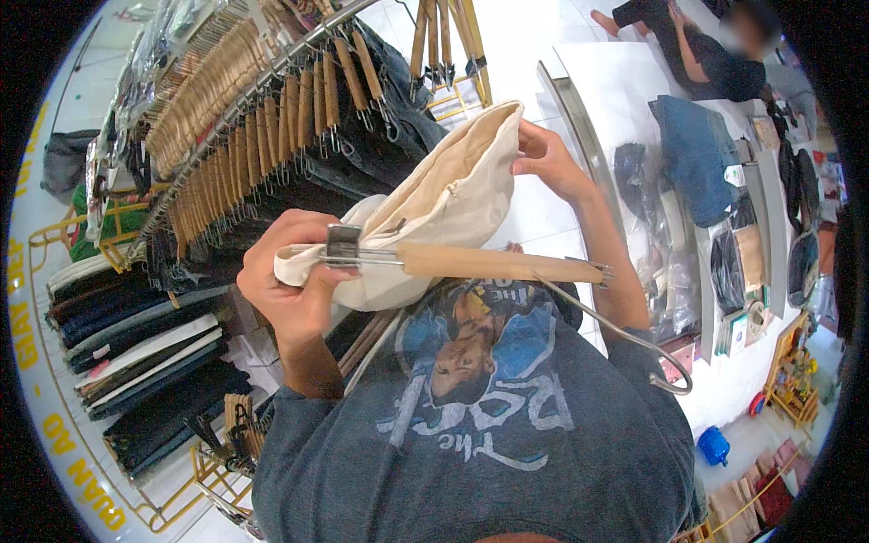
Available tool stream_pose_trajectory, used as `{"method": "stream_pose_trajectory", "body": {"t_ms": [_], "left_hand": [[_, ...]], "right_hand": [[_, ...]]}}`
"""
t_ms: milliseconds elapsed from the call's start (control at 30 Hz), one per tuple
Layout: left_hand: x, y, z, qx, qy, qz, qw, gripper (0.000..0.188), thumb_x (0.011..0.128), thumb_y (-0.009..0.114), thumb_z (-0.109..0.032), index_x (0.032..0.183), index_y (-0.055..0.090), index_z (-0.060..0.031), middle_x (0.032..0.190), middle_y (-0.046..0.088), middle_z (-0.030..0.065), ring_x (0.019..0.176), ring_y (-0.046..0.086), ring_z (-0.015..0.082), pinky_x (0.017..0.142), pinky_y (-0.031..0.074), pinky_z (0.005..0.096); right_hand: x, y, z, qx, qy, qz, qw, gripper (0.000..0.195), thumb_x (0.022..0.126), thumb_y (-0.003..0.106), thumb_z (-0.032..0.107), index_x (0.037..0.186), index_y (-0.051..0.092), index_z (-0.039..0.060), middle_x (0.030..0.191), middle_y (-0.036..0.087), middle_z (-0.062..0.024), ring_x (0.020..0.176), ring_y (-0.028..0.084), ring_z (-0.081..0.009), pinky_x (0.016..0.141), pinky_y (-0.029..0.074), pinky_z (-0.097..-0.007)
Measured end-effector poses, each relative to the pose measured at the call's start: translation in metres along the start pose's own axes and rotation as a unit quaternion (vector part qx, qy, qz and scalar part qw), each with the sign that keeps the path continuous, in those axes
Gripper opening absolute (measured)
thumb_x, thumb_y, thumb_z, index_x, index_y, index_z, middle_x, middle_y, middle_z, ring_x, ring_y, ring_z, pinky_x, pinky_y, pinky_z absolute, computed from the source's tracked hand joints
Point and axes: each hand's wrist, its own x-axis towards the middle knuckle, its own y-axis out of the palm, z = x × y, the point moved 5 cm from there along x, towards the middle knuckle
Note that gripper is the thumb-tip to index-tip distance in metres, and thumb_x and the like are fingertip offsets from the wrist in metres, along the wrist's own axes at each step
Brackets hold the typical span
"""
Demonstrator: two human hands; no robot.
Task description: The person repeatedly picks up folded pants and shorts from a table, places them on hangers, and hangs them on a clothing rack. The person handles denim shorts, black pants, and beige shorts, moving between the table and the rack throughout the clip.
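Observation:
A pair of cream trousers (pixel 468 197), or a similar garment, is stretched between my hands with its waistband gaping open. My left hand (pixel 292 271) pinches the metal clip (pixel 343 246) of a wooden clip hanger, with a fold of the waistband at the clip. At the far end of the waistband, my right hand (pixel 546 156) grips the fabric edge between thumb and fingers. The wooden hanger bar (pixel 489 263) lies across in front of the garment. Its metal hook (pixel 669 380) curves towards my right side, and the bar's other clip (pixel 601 273) holds no fabric.
On the left, a metal rail (pixel 237 102) carries many wooden hangers with dark jeans. Folded trousers (pixel 142 339) are stacked below. To the right, a white table (pixel 604 81) holds denim (pixel 699 159) and bagged goods. A person (pixel 713 68) sits beyond it.

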Motion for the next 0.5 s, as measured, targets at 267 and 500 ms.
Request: {"method": "stream_pose_trajectory", "body": {"t_ms": [267, 500], "left_hand": [[-0.037, -0.035, 0.071, -0.032, -0.14, -0.183, 0.973, 0.037, 0.097, 0.084, -0.02, 0.119, 0.072, 0.0074, 0.101, 0.074, 0.0052, 0.09, 0.067, 0.0107, 0.081, 0.054, 0.0265], [-0.055, -0.02, 0.126, -0.088, -0.251, -0.225, 0.937, 0.027, 0.104, 0.077, -0.017, 0.119, 0.072, 0.0037, 0.107, 0.073, 0.0033, 0.093, 0.065, 0.0089, 0.083, 0.053, 0.0261]], "right_hand": [[-0.029, -0.002, 0.032, 0.108, 0.044, 0.024, 0.993, 0.042, 0.103, 0.072, 0.022, 0.136, 0.069, -0.0042, 0.123, 0.077, -0.0117, 0.111, 0.072, -0.0184, 0.103, 0.055, -0.0351], [-0.045, -0.005, 0.054, 0.141, -0.028, -0.048, 0.988, 0.05, 0.104, 0.07, 0.034, 0.137, 0.068, -0.0029, 0.124, 0.076, -0.0105, 0.112, 0.072, -0.0204, 0.095, 0.058, -0.0361]]}}
